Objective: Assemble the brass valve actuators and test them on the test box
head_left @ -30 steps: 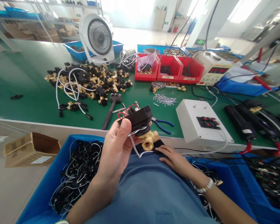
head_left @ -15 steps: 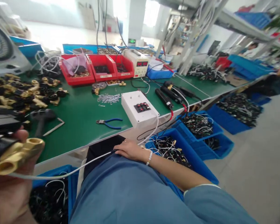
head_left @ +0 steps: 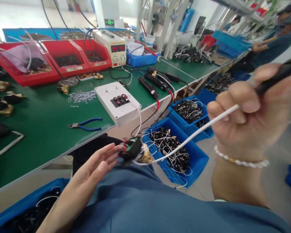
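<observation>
My right hand (head_left: 251, 113) is raised at the right, pinched shut on the white cable (head_left: 196, 131) near its dark plug end. From the cable hangs a black valve unit with a brass fitting (head_left: 134, 151), just off the fingertips of my left hand (head_left: 97, 166). That left hand is open, fingers stretched toward the unit and barely touching it. Below the unit lies my blue-clothed lap (head_left: 145, 200).
The green bench (head_left: 46, 129) carries blue-handled pliers (head_left: 86, 124), a white switch box (head_left: 117, 102), loose metal clips (head_left: 81, 96), red bins (head_left: 50, 61) and a power supply (head_left: 111, 48). Blue crates (head_left: 179, 152) of wired parts stand on the floor to the right. Another person (head_left: 274, 42) works at the far right.
The view has swung right. My right hand rose from my lap pulling the white cable up. My left hand let go of the valve unit, which now hangs by the cable.
</observation>
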Demonstrator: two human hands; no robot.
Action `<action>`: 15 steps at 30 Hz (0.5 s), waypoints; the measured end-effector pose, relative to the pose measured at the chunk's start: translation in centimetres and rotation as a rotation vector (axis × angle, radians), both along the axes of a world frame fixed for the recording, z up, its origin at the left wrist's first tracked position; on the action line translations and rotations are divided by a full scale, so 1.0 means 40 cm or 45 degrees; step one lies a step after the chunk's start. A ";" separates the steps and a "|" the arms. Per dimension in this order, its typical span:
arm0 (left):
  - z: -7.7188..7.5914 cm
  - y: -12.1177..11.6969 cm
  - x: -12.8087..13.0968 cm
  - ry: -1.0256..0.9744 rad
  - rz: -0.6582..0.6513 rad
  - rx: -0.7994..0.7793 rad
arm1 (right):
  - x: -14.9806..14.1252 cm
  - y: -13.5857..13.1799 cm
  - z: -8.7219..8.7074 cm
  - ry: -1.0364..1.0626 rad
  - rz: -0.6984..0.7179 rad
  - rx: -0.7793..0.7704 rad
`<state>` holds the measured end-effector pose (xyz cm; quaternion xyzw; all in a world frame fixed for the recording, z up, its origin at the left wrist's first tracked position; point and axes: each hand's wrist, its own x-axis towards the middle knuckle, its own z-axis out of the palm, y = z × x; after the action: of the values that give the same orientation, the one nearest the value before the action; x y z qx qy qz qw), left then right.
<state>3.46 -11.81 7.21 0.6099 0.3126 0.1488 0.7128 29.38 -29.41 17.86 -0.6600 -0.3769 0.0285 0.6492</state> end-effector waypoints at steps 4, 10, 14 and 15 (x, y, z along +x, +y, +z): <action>-0.004 0.015 0.012 0.191 -0.182 0.198 | 0.070 -0.091 -0.043 -0.076 0.251 -0.223; -0.025 0.061 0.007 0.345 -0.176 0.298 | 0.293 -0.223 -0.354 0.427 -0.154 -1.660; -0.022 0.048 0.017 0.408 -0.161 0.330 | 0.331 -0.351 -0.526 0.565 -0.576 -1.775; -0.019 0.044 0.022 0.419 -0.155 0.344 | 0.326 -0.382 -0.556 0.585 -0.661 -1.767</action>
<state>4.33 -10.06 6.46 0.7338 0.3646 0.0445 0.5715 42.41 -44.71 -4.40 -0.9603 0.0382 0.2411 0.1349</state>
